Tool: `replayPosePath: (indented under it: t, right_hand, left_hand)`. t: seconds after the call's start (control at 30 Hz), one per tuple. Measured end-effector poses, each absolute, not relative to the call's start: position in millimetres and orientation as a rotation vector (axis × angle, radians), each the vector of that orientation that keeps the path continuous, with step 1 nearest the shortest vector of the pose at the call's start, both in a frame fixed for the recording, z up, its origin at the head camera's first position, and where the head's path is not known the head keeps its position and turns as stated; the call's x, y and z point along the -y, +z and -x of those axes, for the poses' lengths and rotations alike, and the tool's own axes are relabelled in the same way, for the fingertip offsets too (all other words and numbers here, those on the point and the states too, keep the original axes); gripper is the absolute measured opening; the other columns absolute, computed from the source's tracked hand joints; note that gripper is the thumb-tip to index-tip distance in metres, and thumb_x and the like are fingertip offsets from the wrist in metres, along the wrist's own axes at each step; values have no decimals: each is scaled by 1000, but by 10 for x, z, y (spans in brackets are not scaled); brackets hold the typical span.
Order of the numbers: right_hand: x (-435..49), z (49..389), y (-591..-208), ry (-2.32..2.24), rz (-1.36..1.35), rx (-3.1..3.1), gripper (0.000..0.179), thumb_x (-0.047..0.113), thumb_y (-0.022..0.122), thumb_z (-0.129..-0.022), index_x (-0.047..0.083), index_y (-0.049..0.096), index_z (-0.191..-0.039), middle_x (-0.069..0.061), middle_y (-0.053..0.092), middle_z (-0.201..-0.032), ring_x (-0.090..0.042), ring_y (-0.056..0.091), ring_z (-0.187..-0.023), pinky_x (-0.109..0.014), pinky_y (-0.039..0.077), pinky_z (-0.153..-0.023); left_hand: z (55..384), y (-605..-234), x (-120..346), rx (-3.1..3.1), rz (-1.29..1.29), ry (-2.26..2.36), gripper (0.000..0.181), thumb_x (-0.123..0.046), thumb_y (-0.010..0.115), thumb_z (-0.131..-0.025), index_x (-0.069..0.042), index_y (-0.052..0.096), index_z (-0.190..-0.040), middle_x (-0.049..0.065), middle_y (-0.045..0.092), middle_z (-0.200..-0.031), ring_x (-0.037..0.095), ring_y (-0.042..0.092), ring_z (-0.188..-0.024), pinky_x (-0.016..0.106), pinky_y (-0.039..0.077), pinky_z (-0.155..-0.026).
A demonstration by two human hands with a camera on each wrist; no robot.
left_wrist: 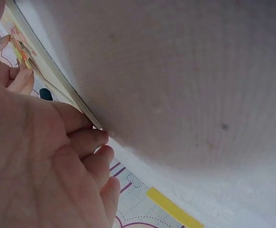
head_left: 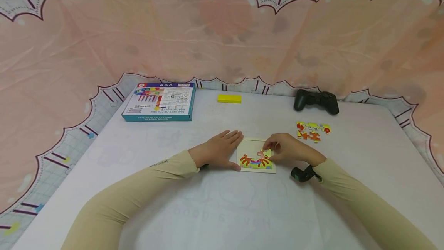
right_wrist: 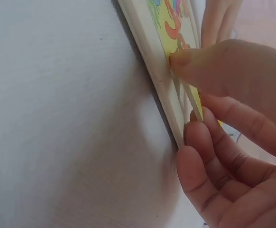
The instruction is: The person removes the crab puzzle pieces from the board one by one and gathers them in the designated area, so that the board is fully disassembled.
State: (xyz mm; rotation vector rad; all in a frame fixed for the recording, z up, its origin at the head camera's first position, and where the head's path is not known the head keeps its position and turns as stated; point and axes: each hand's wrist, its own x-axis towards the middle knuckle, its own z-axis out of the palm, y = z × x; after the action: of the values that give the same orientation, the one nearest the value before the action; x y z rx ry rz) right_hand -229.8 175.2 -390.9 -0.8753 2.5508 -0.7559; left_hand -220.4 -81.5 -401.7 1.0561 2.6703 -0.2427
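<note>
Left hand [head_left: 222,149] lies flat on the desk [head_left: 222,211], fingers straight, touching the left edge of the square wooden puzzle tray [head_left: 256,157]. Right hand [head_left: 288,149] holds a yellow jigsaw piece [head_left: 266,152] in a narrow pinch grip, over the tray's right side.

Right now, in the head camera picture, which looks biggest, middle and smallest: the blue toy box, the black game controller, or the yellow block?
1. Blue toy box, clearly the largest.
2. Black game controller, in the middle.
3. Yellow block, the smallest.
All three lie at about the same distance from the camera, so the order looks reliable.
</note>
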Motion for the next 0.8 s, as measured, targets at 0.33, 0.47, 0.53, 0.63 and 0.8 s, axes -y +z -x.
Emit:
replayPosePath:
  t: [0.33, 0.47, 0.53, 0.63, 0.8]
  right_hand:
    - [-1802, 2307, -3950, -818, 895, -2575, 27, 12, 76, -77, 8, 67, -102, -1, 66, -97, -12, 54, -84, -24, 51, -77]
    - [-1907, 2296, -3913, -865, 887, -2603, 28, 12, 75, -77, 10, 67, -104, -1, 66, -98, -13, 54, -85, -25, 51, -79]
    - [-1993, 2297, -3886, -887, 886, -2623, 27, 10, 75, -78, 10, 68, -104, -1, 66, -98, -13, 55, -85, -24, 52, -79]
    - [-2164, 2305, -3848, -901, 915, -2678, 27, 8, 75, -77, 8, 69, -103, -2, 66, -98, -13, 56, -84, -23, 53, -77]
    - [-2519, 2303, -3769, -877, 922, -2795, 28, 7, 76, -76, 7, 68, -103, -5, 67, -99, -16, 59, -84, -23, 54, -75]
  left_hand:
    - [2200, -4008, 813, -2665, -1061, -236, 105, -74, 48, -79, -8, 11, -152, 6, 12, -159, 20, 10, -148, 37, 8, -122]
    - [2205, -4026, 811, -2664, -1066, -247, 105, -75, 47, -79, -8, 11, -152, 6, 11, -159, 20, 10, -148, 36, 8, -122]
    - [2207, -4032, 811, -2663, -1065, -250, 105, -75, 47, -79, -8, 10, -152, 6, 11, -159, 20, 9, -148, 36, 7, -122]
    - [2208, -4033, 812, -2666, -1062, -249, 105, -75, 47, -79, -8, 11, -152, 6, 11, -159, 20, 10, -148, 36, 7, -122]
    - [2211, -4025, 816, -2665, -1063, -260, 104, -75, 46, -80, -9, 10, -152, 5, 10, -160, 20, 9, -148, 36, 7, -122]
